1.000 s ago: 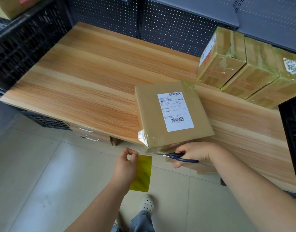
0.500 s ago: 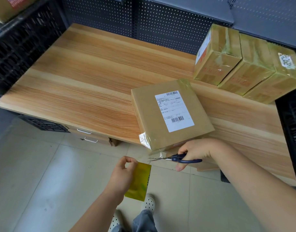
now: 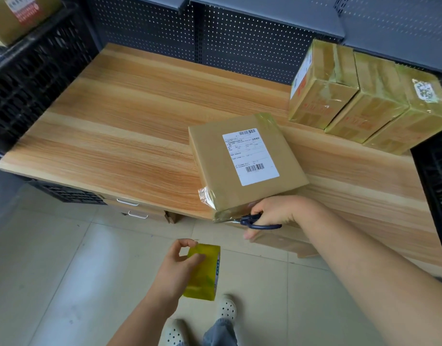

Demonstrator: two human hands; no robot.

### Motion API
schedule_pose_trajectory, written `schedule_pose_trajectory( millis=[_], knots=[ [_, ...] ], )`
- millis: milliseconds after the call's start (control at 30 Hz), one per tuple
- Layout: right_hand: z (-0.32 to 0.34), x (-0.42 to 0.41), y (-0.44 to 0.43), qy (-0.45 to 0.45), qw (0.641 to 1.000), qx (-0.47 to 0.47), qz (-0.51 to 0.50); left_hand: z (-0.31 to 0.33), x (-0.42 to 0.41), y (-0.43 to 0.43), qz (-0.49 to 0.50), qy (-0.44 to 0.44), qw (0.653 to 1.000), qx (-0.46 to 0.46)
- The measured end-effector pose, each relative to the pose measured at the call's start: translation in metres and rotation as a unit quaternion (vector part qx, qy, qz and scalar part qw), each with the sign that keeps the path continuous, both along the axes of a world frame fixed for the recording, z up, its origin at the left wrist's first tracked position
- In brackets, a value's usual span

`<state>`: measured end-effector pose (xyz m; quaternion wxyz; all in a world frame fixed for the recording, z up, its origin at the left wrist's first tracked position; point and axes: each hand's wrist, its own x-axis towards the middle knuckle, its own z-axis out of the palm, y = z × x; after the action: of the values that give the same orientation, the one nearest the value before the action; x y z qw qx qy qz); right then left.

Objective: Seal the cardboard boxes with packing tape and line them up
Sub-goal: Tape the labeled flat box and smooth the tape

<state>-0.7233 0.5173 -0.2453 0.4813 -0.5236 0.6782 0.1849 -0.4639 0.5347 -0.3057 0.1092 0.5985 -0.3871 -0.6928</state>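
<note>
A flat cardboard box [image 3: 220, 168] with a white shipping label lies at the wooden table's [image 3: 115, 136] front edge, clear tape wrapped over its near end. My right hand [image 3: 277, 213] grips dark-handled scissors [image 3: 255, 222] against the box's near side, the blades lying closed along the tape there. Below the table edge, my left hand [image 3: 180, 268] holds a yellowish roll of packing tape [image 3: 205, 273]. Three taped boxes [image 3: 370, 96] stand side by side at the table's back right.
Black plastic crates [image 3: 32, 71] flank the table on the left and at the right edge. A perforated dark shelf panel [image 3: 240, 38] runs behind it. Drawers [image 3: 132, 208] sit under the tabletop, with tiled floor and my white shoes below.
The tape roll in my left hand has dropped lower and away from the box. My right hand's scissors have moved in against the box's near side.
</note>
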Motion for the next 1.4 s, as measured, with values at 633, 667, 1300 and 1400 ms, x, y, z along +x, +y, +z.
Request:
schedule_pose_trajectory(
  millis=[633,667,1300,1400],
  knots=[
    [0.001,0.019,-0.077,0.137,0.987,-0.04,0.079,0.029,0.036,-0.047,0.07,0.052,0.996,-0.034],
    [0.001,0.02,-0.078,0.152,0.983,-0.037,0.099,0.03,0.035,-0.046,0.065,0.053,0.996,-0.032],
    [-0.003,0.002,-0.049,0.104,0.974,-0.202,-0.003,0.036,-0.061,-0.011,-0.553,-0.193,0.728,-0.357],
    [0.001,-0.001,-0.044,0.086,0.971,-0.219,-0.043,0.029,-0.104,0.004,-0.568,-0.227,0.667,-0.424]
  ],
)
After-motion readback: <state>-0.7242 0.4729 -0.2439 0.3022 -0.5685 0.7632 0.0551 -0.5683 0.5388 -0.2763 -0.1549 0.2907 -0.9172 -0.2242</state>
